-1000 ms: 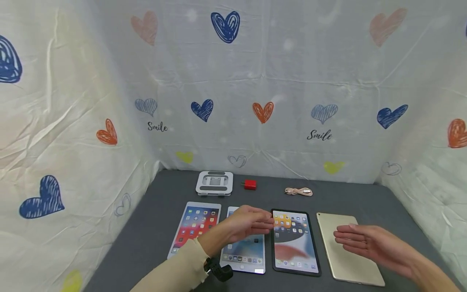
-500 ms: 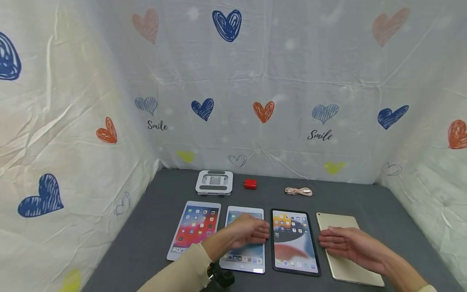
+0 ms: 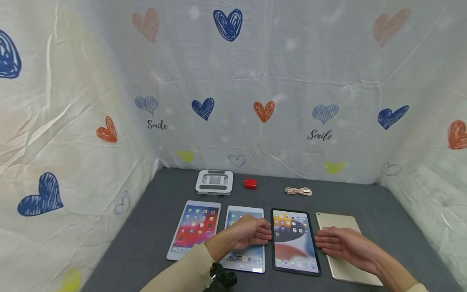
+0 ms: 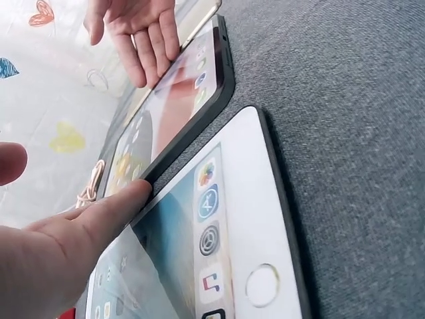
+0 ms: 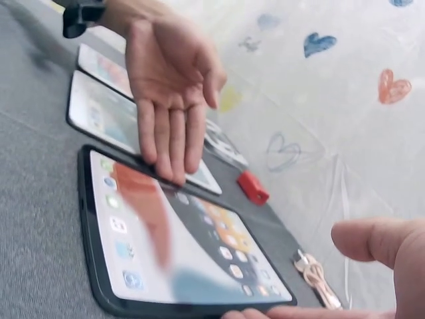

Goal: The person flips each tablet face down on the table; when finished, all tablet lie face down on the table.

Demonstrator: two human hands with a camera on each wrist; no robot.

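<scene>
Sleeves [image 3: 182,269] in pale cream show nearest me, and a black device [image 3: 223,276] sits at the person's left wrist. Beyond them are the two hands, palms facing each other, fingers straight and held together. The left hand [image 3: 246,233] is over a white tablet [image 3: 243,259] with a bluish screen, its fingertips at the left edge of a black-edged tablet [image 3: 295,243]. The right hand [image 3: 344,245] is over a gold tablet [image 3: 339,267], fingertips by the opposite edge of the black-edged one; I can't tell whether either hand actually touches it. That black-edged tablet lies flat between them on the grey table [image 3: 142,235], screen up and lit. The gold one lies back up. At the left end of the row, a second white tablet [image 3: 195,227] glows red and blue, one corner hidden by the left sleeve. Farther back, a white and grey stand [image 3: 213,187] lies flat, then a red charger [image 3: 250,184] with its prongs pointing left, then a pinkish cable [image 3: 298,191] in a neat bundle. Behind everything hangs a whitish cloth [image 3: 292,73] printed with blue, orange, yellow and pink hearts and the word "Smile"
</scene>
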